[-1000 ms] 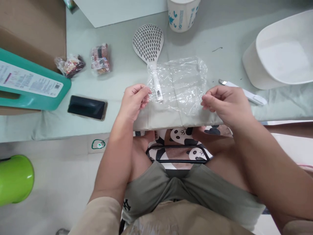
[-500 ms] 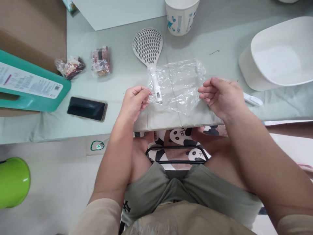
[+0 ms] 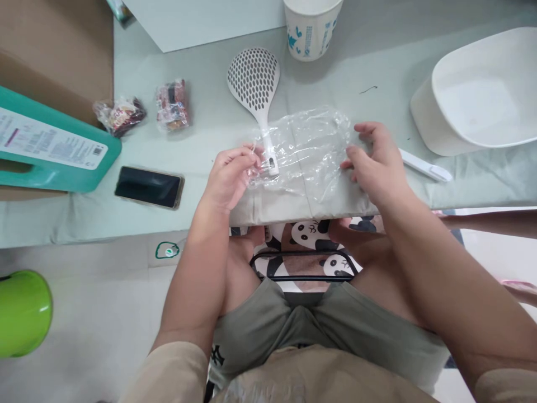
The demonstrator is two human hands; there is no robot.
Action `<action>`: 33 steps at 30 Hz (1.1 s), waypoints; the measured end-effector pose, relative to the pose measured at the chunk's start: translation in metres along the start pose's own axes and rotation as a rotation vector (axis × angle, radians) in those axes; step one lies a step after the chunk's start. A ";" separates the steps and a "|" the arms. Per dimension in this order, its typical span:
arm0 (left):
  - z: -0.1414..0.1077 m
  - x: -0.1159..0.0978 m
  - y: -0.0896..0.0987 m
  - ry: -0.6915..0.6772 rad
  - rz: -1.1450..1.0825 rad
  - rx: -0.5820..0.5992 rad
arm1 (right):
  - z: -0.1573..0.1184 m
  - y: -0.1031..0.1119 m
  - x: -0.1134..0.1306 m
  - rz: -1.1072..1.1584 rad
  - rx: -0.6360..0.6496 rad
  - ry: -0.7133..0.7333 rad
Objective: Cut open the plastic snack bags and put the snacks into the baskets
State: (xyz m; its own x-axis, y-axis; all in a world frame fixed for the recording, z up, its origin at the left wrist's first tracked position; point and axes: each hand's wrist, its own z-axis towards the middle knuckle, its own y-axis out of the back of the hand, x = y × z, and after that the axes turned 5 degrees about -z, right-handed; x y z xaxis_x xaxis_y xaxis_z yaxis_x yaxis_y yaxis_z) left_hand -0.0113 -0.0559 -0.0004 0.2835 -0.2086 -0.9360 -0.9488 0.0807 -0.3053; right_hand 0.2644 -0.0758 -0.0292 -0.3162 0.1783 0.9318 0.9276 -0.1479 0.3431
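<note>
A clear, crinkled plastic bag [image 3: 312, 148] lies on the cloth-covered table in front of me. My left hand [image 3: 232, 170] pinches its left edge between thumb and fingers. Beside the bag's right end is my right hand [image 3: 375, 162], fingers apart and bent, with nothing held in it. A white slotted skimmer [image 3: 254, 78] rests with its perforated head pointing away from me; its handle overlaps the left part of the bag, close to my left fingers. Past my right hand a white handle-like piece [image 3: 428, 166] lies on the table, one end hidden behind the hand.
A paper cup [image 3: 311, 33] stands at the back, and a white bin [image 3: 453, 120] is at right. Leftward are a phone [image 3: 149, 186], two wrapped snacks [image 3: 173, 105] [image 3: 123, 116] and a green-and-white box [image 3: 54, 140]. The table's front edge [image 3: 293, 218] runs above my knees.
My right hand has shifted slightly, its fingers spreading apart. The bag's left edge has been drawn a little leftward and up by my left hand. More of the white handle-like piece shows.
</note>
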 end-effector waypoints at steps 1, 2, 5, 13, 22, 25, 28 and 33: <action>-0.001 -0.001 0.000 0.007 -0.047 0.054 | 0.000 0.000 -0.001 0.001 -0.006 -0.024; -0.002 -0.003 0.000 0.025 -0.087 0.116 | -0.001 -0.001 0.000 0.026 -0.011 -0.061; -0.003 -0.007 -0.001 0.054 -0.172 0.278 | -0.005 -0.005 0.011 0.197 0.091 -0.205; -0.001 -0.008 0.002 -0.044 -0.072 0.053 | -0.007 -0.009 0.029 0.518 0.173 -0.191; 0.008 0.004 -0.004 0.110 -0.153 -0.157 | -0.003 -0.007 0.029 0.647 -0.055 -0.237; 0.009 0.007 -0.014 0.057 -0.134 -0.194 | -0.007 -0.010 0.026 0.552 0.092 -0.197; 0.007 0.007 -0.018 0.043 -0.068 -0.191 | -0.007 -0.013 0.025 0.405 0.083 -0.184; 0.002 0.003 -0.013 0.050 0.095 -0.051 | 0.000 -0.012 0.030 0.343 -0.097 -0.254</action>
State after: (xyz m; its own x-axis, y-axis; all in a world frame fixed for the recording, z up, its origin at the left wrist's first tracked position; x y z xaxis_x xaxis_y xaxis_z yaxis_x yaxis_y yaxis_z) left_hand 0.0027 -0.0557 0.0002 0.1858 -0.2505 -0.9501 -0.9773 0.0531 -0.2051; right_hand 0.2442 -0.0683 -0.0056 0.0775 0.3351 0.9390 0.9436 -0.3286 0.0394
